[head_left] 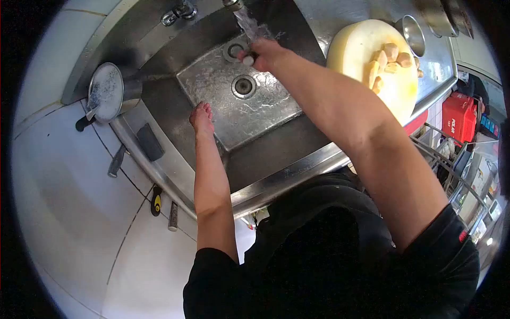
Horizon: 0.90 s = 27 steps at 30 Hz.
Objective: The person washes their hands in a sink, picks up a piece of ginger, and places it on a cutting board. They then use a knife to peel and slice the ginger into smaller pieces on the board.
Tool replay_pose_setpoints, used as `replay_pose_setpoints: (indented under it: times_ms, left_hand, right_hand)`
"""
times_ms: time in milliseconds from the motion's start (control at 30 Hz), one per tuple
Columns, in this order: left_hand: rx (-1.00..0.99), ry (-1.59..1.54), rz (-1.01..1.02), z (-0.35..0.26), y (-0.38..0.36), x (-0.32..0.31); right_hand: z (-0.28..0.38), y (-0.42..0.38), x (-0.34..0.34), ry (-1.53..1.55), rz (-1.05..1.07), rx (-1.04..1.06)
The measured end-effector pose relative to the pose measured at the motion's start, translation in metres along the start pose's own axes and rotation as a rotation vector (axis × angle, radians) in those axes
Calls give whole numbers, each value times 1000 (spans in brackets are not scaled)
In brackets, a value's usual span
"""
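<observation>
My right hand point(264, 55) is under the running water point(246, 24) from the tap point(232, 4). Its fingers are closed around a small thing with a pale, rounded end point(248, 60); the rest of it is hidden. Lower and to the left, my left hand point(202, 117) hangs over the sink point(212, 125), fingers slightly bent and holding nothing. Between and beyond the hands are the round drain point(244, 86) and a metal ring point(234, 51) on the wet sink floor.
Peeled root vegetable pieces point(391, 52) lie on a thick round chopping board point(345, 45) at right, near a metal bowl point(411, 36). At left stand a pot of foamy water point(106, 91) and a dark block point(150, 142). Several handles point(117, 161) stick out along the sink's rim.
</observation>
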State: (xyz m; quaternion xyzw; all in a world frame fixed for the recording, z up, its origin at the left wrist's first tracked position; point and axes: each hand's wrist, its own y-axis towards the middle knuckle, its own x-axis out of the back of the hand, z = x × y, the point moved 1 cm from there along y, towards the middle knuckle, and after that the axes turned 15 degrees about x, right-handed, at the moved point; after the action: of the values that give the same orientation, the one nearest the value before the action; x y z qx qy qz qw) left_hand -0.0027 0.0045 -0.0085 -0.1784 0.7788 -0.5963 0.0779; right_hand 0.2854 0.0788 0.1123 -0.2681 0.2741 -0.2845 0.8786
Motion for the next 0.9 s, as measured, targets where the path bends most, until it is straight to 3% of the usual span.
replay_pose_setpoints:
  times_ms: [67, 133, 233, 267, 333, 433, 500, 533, 567, 667, 700, 767, 867, 900]
  left_hand:
    - [19, -20, 7, 8, -5, 6]
    - [39, 16, 35, -8, 35, -1]
    - [42, 106, 108, -21, 66, -32]
    - [29, 171, 144, -28, 74, -45]
    - [10, 211, 166, -35, 82, -73]
    - [-12, 350, 170, -46, 103, -130]
    - [-61, 597, 214, -44, 124, -160]
    - [-61, 605, 226, -39, 130, -169]
    - [-47, 526, 189, -33, 133, -179]
    - [-16, 281, 79, -18, 146, -209]
    - [-216, 595, 105, -2, 207, -205]
    - [-737, 1178, -34, 27, 314, -198]
    - [-1194, 2101, -107, 27, 309, -161]
    - [-1150, 2147, -97, 29, 289, -158]
  right_hand:
    - [11, -2, 18, -309, 187, -37]
    - [10, 20, 6, -619, 383, -78]
    - [21, -5, -4, -1116, 324, -104]
    - [-2, 0, 20, -1530, 468, 212]
    - [11, -24, 38, -1875, 639, 503]
    - [55, -109, 35, -1873, 624, 277]
    - [55, -147, 64, -1772, 639, 368]
    - [56, -164, 73, -1743, 628, 291]
    - [57, -180, 81, -1710, 618, 215]
    - [63, -221, 102, -1534, 581, 261]
    - [67, -232, 106, -1456, 557, 186]
    - [72, -249, 115, -1368, 527, 103]
    - [72, -261, 126, -1330, 501, 164]
    - [72, -264, 130, -1308, 471, 145]
